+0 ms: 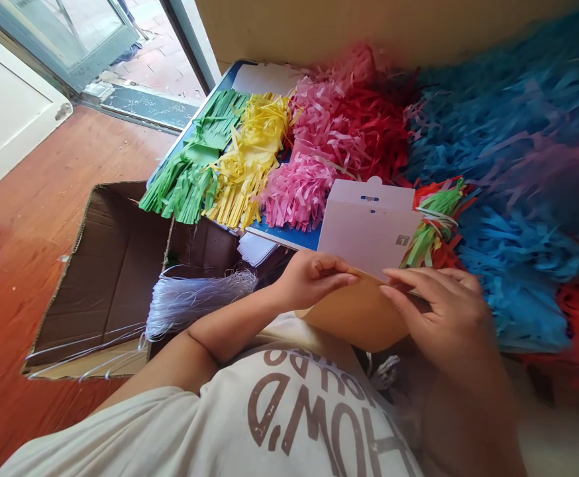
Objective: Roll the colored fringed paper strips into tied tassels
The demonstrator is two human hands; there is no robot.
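Head view shows both bare hands meeting at a bent paper card point(364, 228), in front of the person's shirt point(319, 404) and at the near edge of the blue-topped counter point(297, 237). The left hand point(312, 278) has its fingers pinched on the card's crease from the left; the right hand point(446, 318) grips the same crease from the right, thumb below and forefinger above — the two grips near each other, not touching.

What counts most, I judge, is how that crease lies: it runs from hand to hand, dipping slightly to the right. Across it, the card's longer run seems to point away from the body, with the white, slotted panel beyond the fingers and the brown face curving down towards the shirt. Neither hand is clearly nearer — the crease sits between them.

Just past the right hand, beside the white panel, is a tied bundle of green and red strips point(436, 222). Farther left on the counter lie green fringe point(190, 159), yellow fringe point(252, 159) and pink fringe point(314, 146). Beside the left forearm, a skein of pale string point(195, 301) hangs over the cardboard box point(105, 252).
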